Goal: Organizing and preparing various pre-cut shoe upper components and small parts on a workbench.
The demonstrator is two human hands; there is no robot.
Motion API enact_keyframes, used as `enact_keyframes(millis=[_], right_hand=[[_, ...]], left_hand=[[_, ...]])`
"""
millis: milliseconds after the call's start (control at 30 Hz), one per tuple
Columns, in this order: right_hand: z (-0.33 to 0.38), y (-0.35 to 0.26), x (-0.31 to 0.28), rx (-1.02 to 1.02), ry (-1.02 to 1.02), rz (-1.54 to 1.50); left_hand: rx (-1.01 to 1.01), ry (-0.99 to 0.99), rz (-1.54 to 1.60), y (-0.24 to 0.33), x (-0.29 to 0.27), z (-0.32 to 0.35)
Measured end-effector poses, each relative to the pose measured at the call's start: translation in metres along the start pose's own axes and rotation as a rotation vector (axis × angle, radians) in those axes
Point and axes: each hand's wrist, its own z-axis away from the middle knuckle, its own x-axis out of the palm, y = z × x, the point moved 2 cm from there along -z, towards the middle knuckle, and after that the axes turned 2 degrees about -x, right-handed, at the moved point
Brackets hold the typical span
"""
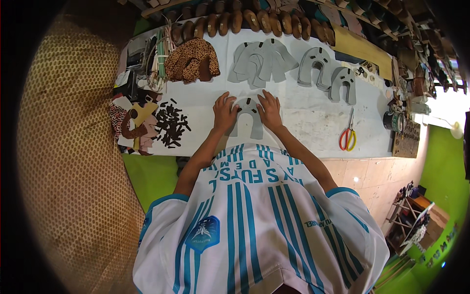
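A grey U-shaped shoe upper piece (256, 128) lies on the white-covered table in front of me, its two legs toward my body. Small black strips (248, 101) sit on its curved top and right side. My left hand (225, 112) rests at its left edge, fingers extended and thumb touching the piece. At the right edge, my right hand (270, 110) lies with fingers spread and pointing away from me. The left thumb hides part of the piece. Beyond my hands is a fanned stack of similar grey pieces (262, 61).
Black strips (170, 125) lie in a loose pile at left, by material scraps (144, 117) and leopard-print pieces (192, 60). More grey uppers (316, 66) stand right. Scissors (348, 137) with red and yellow handles lie near the front edge. Brown shoe lasts (252, 20) line the back.
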Motion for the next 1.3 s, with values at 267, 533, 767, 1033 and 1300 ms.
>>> enact_keyframes(millis=[267, 533, 767, 1033, 1300], right_hand=[[0.002, -0.006, -0.005, 0.003, -0.072, -0.029], [0.002, -0.014, -0.005, -0.068, -0.039, 0.048], [-0.007, -0.010, -0.003, -0.101, -0.157, -0.132], [0.002, -0.017, -0.020, -0.119, -0.031, -0.123], [0.018, -0.025, -0.051, -0.157, 0.042, -0.288]], left_hand=[[-0.014, -0.071, -0.082, 0.005, -0.003, -0.002], [0.093, 0.000, -0.100, -0.003, 0.006, 0.008], [0.043, 0.002, -0.087, 0.014, 0.001, 0.005], [0.087, -0.152, -0.110, 0.013, -0.008, 0.007], [0.173, -0.115, -0.076, 0.041, -0.030, 0.015]])
